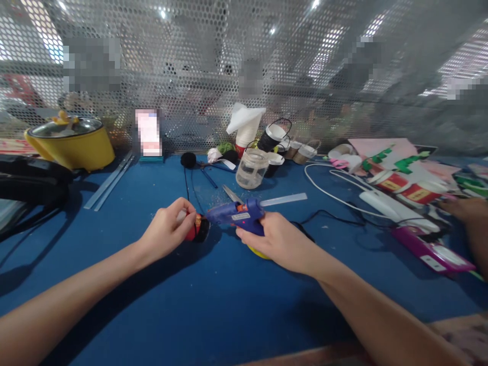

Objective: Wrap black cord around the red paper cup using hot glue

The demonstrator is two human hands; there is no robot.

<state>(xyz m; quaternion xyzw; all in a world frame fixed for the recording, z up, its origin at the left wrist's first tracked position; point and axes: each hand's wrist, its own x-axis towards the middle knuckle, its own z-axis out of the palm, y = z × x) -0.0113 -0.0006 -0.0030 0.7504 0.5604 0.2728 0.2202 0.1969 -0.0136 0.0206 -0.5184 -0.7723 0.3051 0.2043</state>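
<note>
In my left hand (168, 229) is a small red paper cup (193, 230) lying on its side, its end toward the right wrapped in black cord. My left thumb and fingers pinch it. From there the cord runs up to a ball of black yarn (188, 160). My right hand (280, 239) is closed around the handle of a blue hot glue gun (232, 216), whose nozzle points left at the cup and appears to touch or nearly touch it. A clear glue stick (285, 199) sticks out of its back. Behind the gun lie scissors (231, 193), partly hidden.
A clear plastic jar (251, 170) and black-wrapped cups (272, 136) stand at the back. Left are a yellow pot (82, 147), a phone (148, 132) and loose glue sticks (110, 180). Right lie cables, a purple power strip (430, 251) and another person's hand (465, 216).
</note>
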